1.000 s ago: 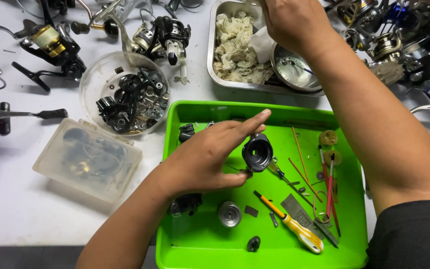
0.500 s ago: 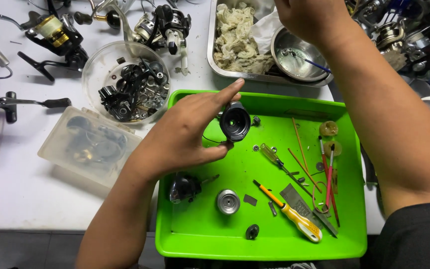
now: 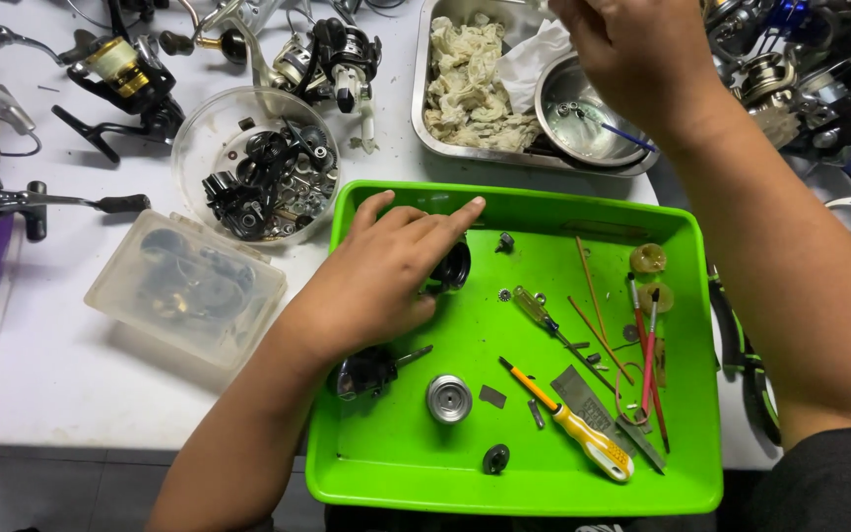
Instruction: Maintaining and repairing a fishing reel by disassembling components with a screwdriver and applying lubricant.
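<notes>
Seen from the head camera, a person works over a bright green tray (image 3: pixel 687 394) on a white table (image 3: pixel 71 394) crowded with fishing-reel parts. The left hand (image 3: pixel 386 276) lies across the upper left part of the tray, its fingers curled down around a black round reel part (image 3: pixel 453 264) that peeks out beneath the fingertips. The right hand (image 3: pixel 637 54) is raised beyond the tray's far edge, above a steel pan (image 3: pixel 424 99) holding crumpled rags and a small metal bowl (image 3: pixel 583 123); its fingers are bunched together, but whether they pinch anything cannot be told. Inside the tray, a yellow-handled screwdriver (image 3: pixel 578 429) lies toward the near right, a silver spool (image 3: pixel 449 398) sits near the middle front, and a dark reel body (image 3: pixel 371 369) rests just beside the left wrist. Left of the tray stand a round clear bowl of black parts (image 3: pixel 253 163) and a clear lidded box (image 3: pixel 189 286). Whole reels (image 3: pixel 120 74) lie farther back left.
</notes>
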